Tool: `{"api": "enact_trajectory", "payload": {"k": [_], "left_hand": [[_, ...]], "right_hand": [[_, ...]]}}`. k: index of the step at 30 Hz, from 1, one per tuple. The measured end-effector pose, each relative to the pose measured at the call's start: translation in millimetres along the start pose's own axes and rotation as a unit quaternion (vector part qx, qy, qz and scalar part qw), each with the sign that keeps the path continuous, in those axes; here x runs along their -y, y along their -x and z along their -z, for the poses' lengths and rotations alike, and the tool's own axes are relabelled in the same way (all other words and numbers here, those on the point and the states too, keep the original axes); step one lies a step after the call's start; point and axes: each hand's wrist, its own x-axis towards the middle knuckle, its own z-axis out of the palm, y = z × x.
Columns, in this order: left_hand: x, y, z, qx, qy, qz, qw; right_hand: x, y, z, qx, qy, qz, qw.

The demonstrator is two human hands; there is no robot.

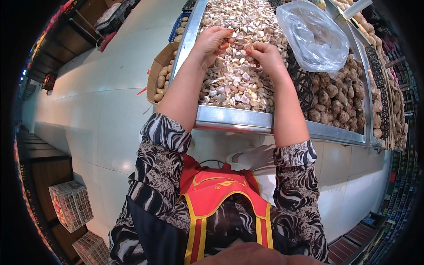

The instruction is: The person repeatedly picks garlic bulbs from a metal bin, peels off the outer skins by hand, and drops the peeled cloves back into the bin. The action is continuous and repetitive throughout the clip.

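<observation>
Loose garlic cloves [243, 82], many in papery skin, fill a metal-edged display bin [235, 116] in front of me. My left hand [212, 43] is over the far left part of the heap, pinching a pale garlic clove [234, 34] between thumb and fingers. A little nearer and to the right, my right hand [266, 58] has thumb and forefinger together on a small pale garlic piece [249, 48]; clove or skin, I cannot tell. Both hands are low over the heap, slightly apart from each other.
Right of the garlic, a clear plastic bag [313, 36] lies above brown taro-like roots [338, 99] and black plastic mesh [299, 86]. A cardboard box of potatoes [162, 78] stands left of the bin. Plastic crates [71, 205] stand on the floor at lower left.
</observation>
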Motion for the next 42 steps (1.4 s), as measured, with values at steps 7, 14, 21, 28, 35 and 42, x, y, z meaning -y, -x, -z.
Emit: {"api": "enact_trajectory", "payload": {"k": [7,14,21,28,35,42], "left_hand": [[-3,3,-1,-0.009,-0.005,0.004,1.000],[-2,2,2,-0.010,0.002,0.002,1.000],[-1,0,2,-0.006,0.002,0.005,1.000],[-1,2,2,-0.015,-0.003,-0.003,1.000],[-1,0,0,-0.007,-0.011,0.000,1.000],[-2,2,1,-0.016,-0.014,0.002,1.000]], "right_hand": [[0,0,5,0.091,-0.098,0.008,0.991],[10,5,1,0.073,0.110,0.006,0.991],[-3,7,-19,0.110,0.306,0.089,0.942],[-4,6,-13,-0.050,0.213,0.039,0.975],[-5,3,-34,0.100,0.275,0.113,0.950],[4,4,-8,0.015,0.034,0.011,0.999]]}}
